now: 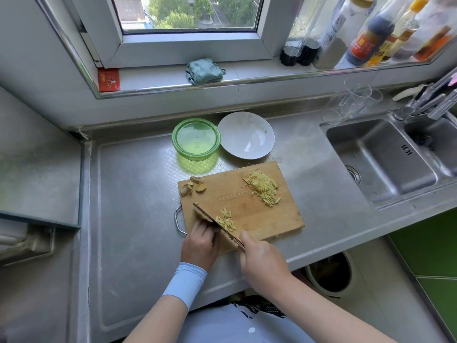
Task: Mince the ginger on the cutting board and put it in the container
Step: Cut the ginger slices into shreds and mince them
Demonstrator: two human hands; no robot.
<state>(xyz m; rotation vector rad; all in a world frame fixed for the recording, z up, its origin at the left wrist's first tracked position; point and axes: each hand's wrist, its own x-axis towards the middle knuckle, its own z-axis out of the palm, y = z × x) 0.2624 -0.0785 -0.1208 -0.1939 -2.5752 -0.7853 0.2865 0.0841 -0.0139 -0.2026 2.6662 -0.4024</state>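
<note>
A wooden cutting board (249, 206) lies on the steel counter. A large pile of ginger strips (263, 188) sits at its far right, and a smaller batch of ginger strips (226, 219) lies beside the knife blade (210, 219). Ginger peel scraps (194, 186) rest at the board's far left corner. My right hand (262, 263) grips the knife handle at the board's near edge. My left hand (200, 243), fingers curled, holds down ginger on the blade's left side; that ginger is mostly hidden. A green lidded container (196, 138) stands behind the board.
A white bowl (247, 138) leans beside the green container. A double sink (380, 157) with a faucet (430, 102) lies to the right, with clear cups (356, 100) behind it. Sauce bottles (371, 33) and a green cloth (204, 70) sit on the windowsill. A bin (330, 274) stands below the counter.
</note>
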